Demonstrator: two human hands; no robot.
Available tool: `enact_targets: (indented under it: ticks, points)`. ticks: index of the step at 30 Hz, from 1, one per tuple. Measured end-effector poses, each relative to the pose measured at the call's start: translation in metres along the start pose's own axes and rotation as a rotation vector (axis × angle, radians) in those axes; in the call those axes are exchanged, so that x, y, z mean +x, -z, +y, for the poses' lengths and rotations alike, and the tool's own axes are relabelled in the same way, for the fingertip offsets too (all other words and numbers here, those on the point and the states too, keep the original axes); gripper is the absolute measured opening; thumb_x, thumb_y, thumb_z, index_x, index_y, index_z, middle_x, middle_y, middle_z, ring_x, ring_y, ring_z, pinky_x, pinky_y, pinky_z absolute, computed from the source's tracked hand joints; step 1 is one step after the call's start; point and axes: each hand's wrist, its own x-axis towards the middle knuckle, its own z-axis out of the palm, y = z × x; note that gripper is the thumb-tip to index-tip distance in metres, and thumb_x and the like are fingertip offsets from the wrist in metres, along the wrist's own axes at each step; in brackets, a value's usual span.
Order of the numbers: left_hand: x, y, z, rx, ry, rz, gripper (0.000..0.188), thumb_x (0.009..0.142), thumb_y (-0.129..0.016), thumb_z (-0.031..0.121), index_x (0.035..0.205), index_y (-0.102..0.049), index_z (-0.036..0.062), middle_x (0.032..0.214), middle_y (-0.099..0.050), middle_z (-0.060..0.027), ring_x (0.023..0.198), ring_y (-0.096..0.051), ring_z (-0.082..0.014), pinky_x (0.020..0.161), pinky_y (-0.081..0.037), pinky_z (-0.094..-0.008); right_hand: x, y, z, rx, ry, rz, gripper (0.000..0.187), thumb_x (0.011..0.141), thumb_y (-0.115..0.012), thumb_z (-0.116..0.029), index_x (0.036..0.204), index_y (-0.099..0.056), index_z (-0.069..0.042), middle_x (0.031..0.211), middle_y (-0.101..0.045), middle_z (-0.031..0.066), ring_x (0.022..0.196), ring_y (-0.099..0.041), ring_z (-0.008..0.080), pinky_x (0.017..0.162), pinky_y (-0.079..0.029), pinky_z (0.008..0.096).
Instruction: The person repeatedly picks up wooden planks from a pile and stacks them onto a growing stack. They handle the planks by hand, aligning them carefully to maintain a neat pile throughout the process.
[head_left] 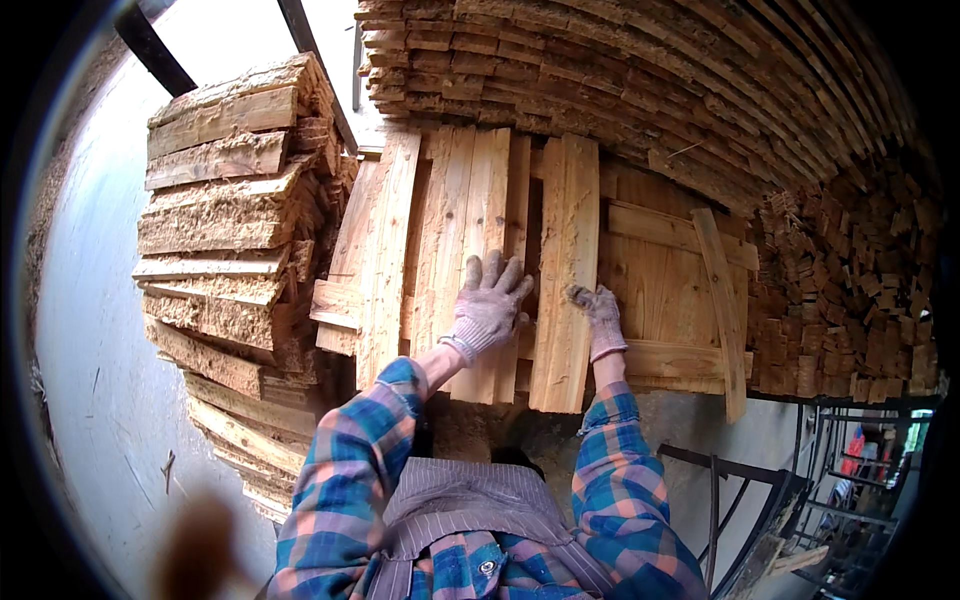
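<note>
My left hand (488, 308), in a pale, dusty knit glove, lies flat with fingers spread on a light wooden board (485, 205). A wider wooden plank (567, 230) lies to its right, with a dark gap between the two at the far part. At that plank's right edge is my right hand (602, 318), gloved alike, its fingers curled onto the wood and its thumb side partly hidden. More boards, such as a rough-edged one (390, 230), lie side by side to the left. All of them rest across crosswise wooden pieces (335, 302).
A tall stack of rough boards (215, 220) stands at the left. Behind the work rises a large lumber pile (560, 70), which continues at the right as stacked board ends (840, 290). A slanting slat (722, 310) lies right of my hands. Dark metal framework (740, 480) stands at the lower right.
</note>
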Motion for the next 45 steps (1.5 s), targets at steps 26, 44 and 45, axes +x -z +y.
enact_targets:
  ticks: [26, 44, 45]
  points:
    - [-0.046, -0.028, -0.212, -0.682, 1.007, 0.508, 0.041, 0.083, -0.063, 0.033, 0.114, -0.061, 0.0079, 0.104, -0.064, -0.0205, 0.097, -0.062, -0.0350, 0.082, -0.048, -0.0404, -0.011, -0.133, -0.164, -0.995, -0.435, 0.088, 0.097, 0.078, -0.070, -0.030, 0.149, -0.005, -0.026, 0.140, -0.032, 0.0270, 0.123, -0.040, 0.0486, 0.096, -0.039, 0.0583]
    - [-0.012, -0.038, -0.265, -0.897, 1.024, 0.505, 0.040, 0.083, -0.063, 0.035, 0.112, -0.064, 0.0076, 0.103, -0.067, -0.0160, 0.094, -0.064, -0.0320, 0.082, -0.048, -0.0372, -0.011, -0.044, -0.065, -0.714, -0.021, 0.193, 0.100, 0.065, -0.083, -0.025, 0.145, -0.026, -0.010, 0.133, -0.044, 0.0308, 0.122, -0.044, 0.0427, 0.099, -0.041, 0.0459]
    - [-0.007, -0.035, -0.270, -0.786, 1.060, 0.471, 0.040, 0.083, -0.063, 0.036, 0.111, -0.065, 0.0073, 0.099, -0.067, -0.0163, 0.090, -0.065, -0.0297, 0.081, -0.048, -0.0360, -0.007, -0.040, -0.067, -0.647, -0.038, 0.168, 0.093, 0.066, -0.081, -0.024, 0.143, -0.031, -0.009, 0.133, -0.046, 0.0262, 0.122, -0.045, 0.0417, 0.101, -0.039, 0.0455]
